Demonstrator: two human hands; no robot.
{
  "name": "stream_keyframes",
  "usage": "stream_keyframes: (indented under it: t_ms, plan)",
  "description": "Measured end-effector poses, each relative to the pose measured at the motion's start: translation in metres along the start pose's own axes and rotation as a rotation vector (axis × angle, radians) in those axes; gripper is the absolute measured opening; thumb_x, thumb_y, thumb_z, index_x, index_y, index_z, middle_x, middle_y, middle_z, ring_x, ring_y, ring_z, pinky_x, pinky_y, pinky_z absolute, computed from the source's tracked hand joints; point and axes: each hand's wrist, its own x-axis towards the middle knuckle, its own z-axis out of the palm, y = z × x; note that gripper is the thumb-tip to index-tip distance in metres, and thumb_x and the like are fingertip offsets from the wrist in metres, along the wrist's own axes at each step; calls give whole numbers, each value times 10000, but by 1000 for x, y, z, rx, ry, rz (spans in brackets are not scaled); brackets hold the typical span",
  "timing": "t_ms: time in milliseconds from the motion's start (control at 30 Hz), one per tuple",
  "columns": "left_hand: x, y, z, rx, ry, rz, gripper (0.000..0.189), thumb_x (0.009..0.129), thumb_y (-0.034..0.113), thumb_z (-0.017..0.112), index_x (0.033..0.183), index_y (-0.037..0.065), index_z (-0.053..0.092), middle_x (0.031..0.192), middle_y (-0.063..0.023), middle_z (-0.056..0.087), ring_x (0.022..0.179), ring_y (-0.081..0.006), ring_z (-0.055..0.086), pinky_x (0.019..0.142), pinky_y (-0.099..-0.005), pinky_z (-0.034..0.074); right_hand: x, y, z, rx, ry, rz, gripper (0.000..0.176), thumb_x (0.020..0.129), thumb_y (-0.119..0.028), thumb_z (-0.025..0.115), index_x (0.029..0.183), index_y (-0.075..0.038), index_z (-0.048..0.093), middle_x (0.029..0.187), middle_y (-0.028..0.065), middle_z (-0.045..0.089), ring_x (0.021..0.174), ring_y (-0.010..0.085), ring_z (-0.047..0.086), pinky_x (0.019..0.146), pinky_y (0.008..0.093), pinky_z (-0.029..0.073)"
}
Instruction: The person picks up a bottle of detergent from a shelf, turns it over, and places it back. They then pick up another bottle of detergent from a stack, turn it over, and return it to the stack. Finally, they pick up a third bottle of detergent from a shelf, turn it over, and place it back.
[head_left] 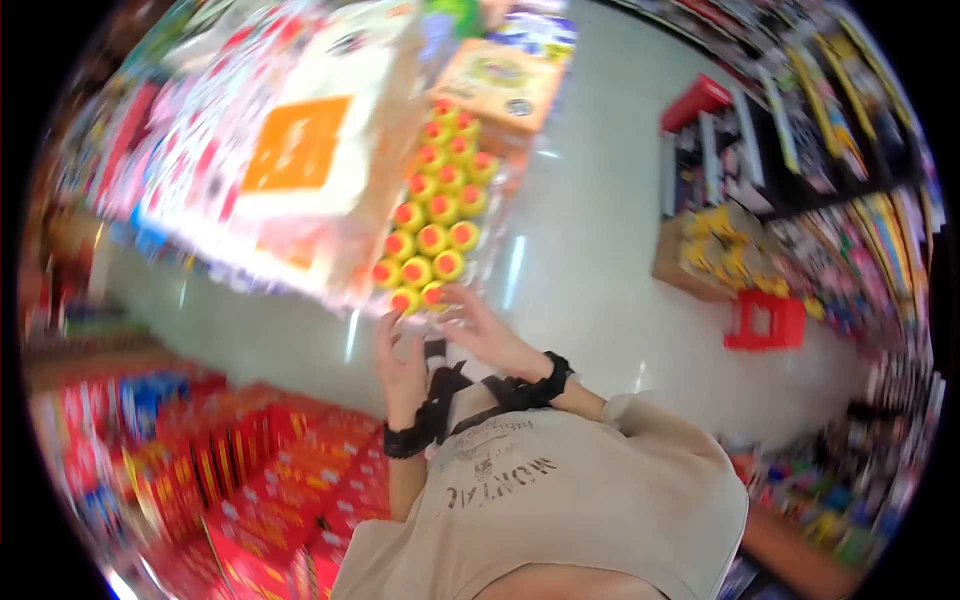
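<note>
Rows of small containers with yellow sides and orange-red tops [432, 240] stand close together along the right edge of a display. My left hand [402, 365] is at the near end of these rows, fingers stretched up and apart, its fingertips beside the nearest yellow container [405, 300]. From the right, my right hand [480, 328] reaches in with spread, slightly bent fingers, the tips at another front container [434, 294]. Whether the fingertips press on the containers is blurred. Both wrists wear black bands.
A white package with an orange patch [300, 145] lies left of the rows; an orange carton [497, 85] sits behind them. Red boxes [290, 480] are stacked at lower left. To the right are a red stool [765, 322], a cardboard box of yellow items [690, 262] and shelves.
</note>
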Motion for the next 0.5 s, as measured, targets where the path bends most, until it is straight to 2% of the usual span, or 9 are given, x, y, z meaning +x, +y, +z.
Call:
stream_keyframes:
  t_ms: [100, 167, 233, 300, 400, 500]
  plan:
    - [32, -19, -13, 70, -219, 93, 480, 956, 121, 665, 1406, 19, 531, 1405, -140, 557, 1302, -262, 525, 1056, -402, 451, -4, -5, 14, -50, 132, -4, 637, 1021, -94, 609, 1563, -61, 277, 1441, 109, 473, 1208, 189, 575, 1008, 347, 506]
    - [47, -31, -14, 164, -296, 206, 475, 915, 140, 711, 1349, 9, 568, 1401, -171, 552, 1331, -354, 475, 1123, -479, 361, -7, 11, 21, -61, 221, -105, 645, 1017, -89, 608, 1565, -61, 269, 1419, 112, 486, 1200, 187, 575, 1001, 346, 509]
    - [62, -41, -14, 174, -333, 371, 481, 899, 144, 728, 1327, -12, 575, 1390, -201, 548, 1319, -388, 469, 1134, -506, 339, -12, 13, 28, -93, 303, -92, 637, 1009, -88, 607, 1557, -57, 285, 1412, 119, 485, 1196, 182, 574, 990, 347, 516]
    - [76, -56, -14, 286, -335, 472, 459, 889, 107, 720, 1307, -25, 583, 1385, -229, 541, 1304, -399, 479, 1129, -498, 354, -6, 25, 34, -113, 389, -108, 611, 1004, -93, 604, 1545, -75, 321, 1388, 117, 489, 1193, 181, 575, 982, 344, 519]
    - [89, -58, -21, 324, -510, 434, 428, 886, 53, 699, 1289, -38, 584, 1359, -238, 548, 1272, -415, 497, 1117, -484, 375, -18, 11, 48, -19, 513, -33, 572, 1013, -110, 588, 1535, -105, 353, 1365, 114, 493, 1185, 174, 581, 964, 329, 524]
    - [95, -67, -20, 375, -491, 491, 401, 884, 11, 685, 1267, -50, 581, 1307, -240, 572, 1229, -416, 523, 1082, -469, 411, -25, 25, 53, 23, 598, -66, 568, 1018, -190, 594, 1522, -101, 349, 1343, 99, 485, 1157, 173, 591, 929, 311, 523]
